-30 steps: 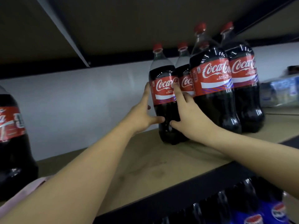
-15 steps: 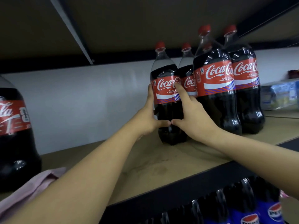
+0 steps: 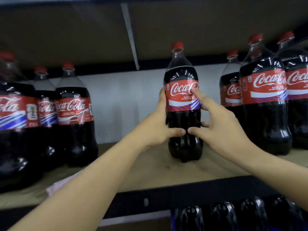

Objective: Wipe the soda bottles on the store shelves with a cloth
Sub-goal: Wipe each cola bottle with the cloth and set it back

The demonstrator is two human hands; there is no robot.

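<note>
— Head view: where is the bottle (image 3: 183, 104) against your hands?

— Dead centre between them, standing on the shelf (image 3: 150, 169), apart from the groups at left and right. My left hand (image 3: 156, 129) wraps its left side, thumb hooked across the dark lower body. My right hand (image 3: 218, 129) takes the right side, thumb meeting the left thumb low on the front, index finger stretched up onto the red label. Both hands are grasping it.

— Its long axis?

— Upright, cap (image 3: 177, 45) at the top, base on the board or just above it; I cannot tell which.

— And the cloth (image 3: 55, 189)?

— Near left, a pale pink bit lying on the shelf edge, showing beside my left forearm. Neither hand has it.

— Which hand is nearer to it?

— The left, I judge. The bottle sits far and right of the cloth, so the wiping turns on that gap: one hand must let go and come back toward me and to the left, while the other keeps the bottle vertical.

— Risk?

— Probably a one-handed hold on a tall, full bottle tipping toward the row at right (image 3: 265, 104).
</note>
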